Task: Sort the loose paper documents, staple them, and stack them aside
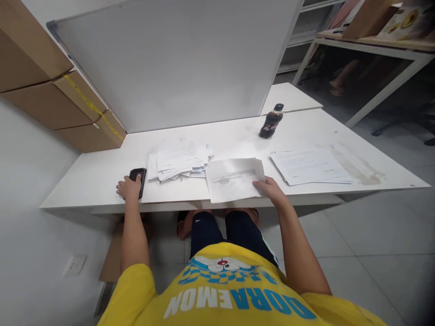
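Note:
At the front left of the white table (238, 136), my left hand (128, 187) grips the near left side of a black phone (142, 177), thumb on top and fingers along its edge. The phone lies on the tabletop. My right hand (270, 190) pinches the right edge of a printed sheet of paper (233, 181), which has a dark oval stamp mark near its middle. The sheet reaches over the table's front edge. Just left of it is an untidy stack of papers (180, 158). A neater stack of printed papers (307, 166) lies to the right of my right hand.
A dark cola bottle (272, 121) stands upright towards the back. Behind the table rises a large whiteboard (180, 59). Cardboard boxes (68, 104) are piled at the left. Another table (370, 43) and part of a person show at the upper right.

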A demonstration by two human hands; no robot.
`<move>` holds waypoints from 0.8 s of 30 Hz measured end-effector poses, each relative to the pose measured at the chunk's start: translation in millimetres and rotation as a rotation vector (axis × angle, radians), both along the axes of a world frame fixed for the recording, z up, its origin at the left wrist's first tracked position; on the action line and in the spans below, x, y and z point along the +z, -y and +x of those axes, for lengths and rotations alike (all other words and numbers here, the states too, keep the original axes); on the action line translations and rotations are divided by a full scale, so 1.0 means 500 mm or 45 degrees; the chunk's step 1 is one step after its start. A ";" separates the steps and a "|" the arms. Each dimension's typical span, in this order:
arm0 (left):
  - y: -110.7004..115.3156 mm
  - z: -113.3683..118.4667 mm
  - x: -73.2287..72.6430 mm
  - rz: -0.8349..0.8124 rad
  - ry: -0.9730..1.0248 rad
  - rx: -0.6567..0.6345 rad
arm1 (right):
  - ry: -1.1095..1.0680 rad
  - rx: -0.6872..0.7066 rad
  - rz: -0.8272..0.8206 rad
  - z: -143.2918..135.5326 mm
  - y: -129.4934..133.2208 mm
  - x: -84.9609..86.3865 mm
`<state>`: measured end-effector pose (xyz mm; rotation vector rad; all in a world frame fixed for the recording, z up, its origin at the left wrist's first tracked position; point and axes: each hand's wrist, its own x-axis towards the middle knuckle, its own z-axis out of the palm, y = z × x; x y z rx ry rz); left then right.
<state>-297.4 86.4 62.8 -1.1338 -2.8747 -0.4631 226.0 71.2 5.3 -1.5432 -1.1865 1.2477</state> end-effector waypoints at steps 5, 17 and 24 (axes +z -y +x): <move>0.008 -0.004 0.011 0.088 0.122 -0.009 | 0.006 0.090 -0.077 0.010 0.011 0.013; 0.290 0.555 -0.214 0.861 0.419 -1.104 | -0.179 -0.062 -0.090 -0.001 0.053 0.000; 0.294 0.587 -0.231 0.940 1.482 -0.625 | -0.125 0.012 -0.277 0.042 0.166 -0.036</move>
